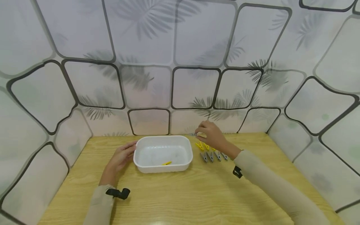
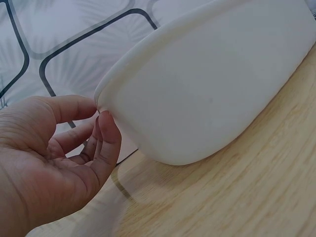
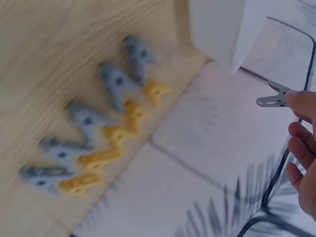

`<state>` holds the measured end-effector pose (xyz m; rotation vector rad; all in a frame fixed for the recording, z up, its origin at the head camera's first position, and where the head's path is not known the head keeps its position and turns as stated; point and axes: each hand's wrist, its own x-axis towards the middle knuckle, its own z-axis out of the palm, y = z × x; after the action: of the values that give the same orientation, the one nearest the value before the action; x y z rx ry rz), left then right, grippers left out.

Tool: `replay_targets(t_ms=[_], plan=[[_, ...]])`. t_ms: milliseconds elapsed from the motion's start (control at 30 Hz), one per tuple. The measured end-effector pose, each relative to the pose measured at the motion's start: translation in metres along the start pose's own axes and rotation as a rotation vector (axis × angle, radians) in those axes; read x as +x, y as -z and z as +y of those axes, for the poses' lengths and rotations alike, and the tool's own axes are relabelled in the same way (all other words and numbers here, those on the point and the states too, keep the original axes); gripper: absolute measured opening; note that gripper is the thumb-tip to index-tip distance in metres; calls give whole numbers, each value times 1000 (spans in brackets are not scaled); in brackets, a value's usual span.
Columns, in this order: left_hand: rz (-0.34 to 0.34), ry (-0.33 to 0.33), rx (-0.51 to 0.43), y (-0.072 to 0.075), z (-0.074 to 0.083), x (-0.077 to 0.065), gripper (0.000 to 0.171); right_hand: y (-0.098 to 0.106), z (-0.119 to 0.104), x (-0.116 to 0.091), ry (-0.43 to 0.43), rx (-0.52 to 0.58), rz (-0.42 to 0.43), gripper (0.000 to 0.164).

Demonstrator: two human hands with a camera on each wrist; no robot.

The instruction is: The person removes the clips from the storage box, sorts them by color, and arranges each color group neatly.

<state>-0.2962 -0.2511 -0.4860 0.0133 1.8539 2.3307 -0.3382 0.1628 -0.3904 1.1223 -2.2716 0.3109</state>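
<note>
A white plastic tub [image 1: 163, 169] stands on the wooden table. My left hand [image 1: 121, 157] is at the tub's left end, its thumb and forefinger holding the rim in the left wrist view [image 2: 64, 153]. Inside the tub lies a yellow clothespin [image 1: 167, 163]. Above the table, right of the tub, my right hand [image 1: 211, 135] pinches a grey clothespin [image 3: 272, 100] between thumb and fingers. Beneath that hand are a row of yellow clothespins [image 1: 199, 146] and a nearer row of grey clothespins [image 1: 211, 157], partly hidden by the right arm in the head view.
A patterned wall covering [image 1: 146, 87] rises behind the table's back edge and on both sides. The wooden tabletop [image 1: 174, 200] extends in front of the tub.
</note>
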Motion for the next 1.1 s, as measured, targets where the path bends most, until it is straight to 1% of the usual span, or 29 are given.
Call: replay_targets(t_ms=[33,133,333,433,600,800,933,1100], plan=[[-9,1,0,0,0,0,29,3,4,-6,2,-12,8,17],[-5,3,0,1,0,0,30,8,17,-26,1,-60,20,19],[2,8,40,2,1,-1,51,13,39,-63,46,-165,43,26],[-5,12,44,2,1,-2,54,17,53,-83,54,-196,28,28],[-12,15,49,0,2,0,59,25,75,-114,11,-216,-24,30],[-6,13,47,1,2,1,55,29,91,-144,-50,-234,-76,29],[-11,12,44,1,2,1,53,29,97,-159,-87,-247,-104,28],[-13,22,47,1,2,0,53,27,101,-172,-102,-259,-110,29]])
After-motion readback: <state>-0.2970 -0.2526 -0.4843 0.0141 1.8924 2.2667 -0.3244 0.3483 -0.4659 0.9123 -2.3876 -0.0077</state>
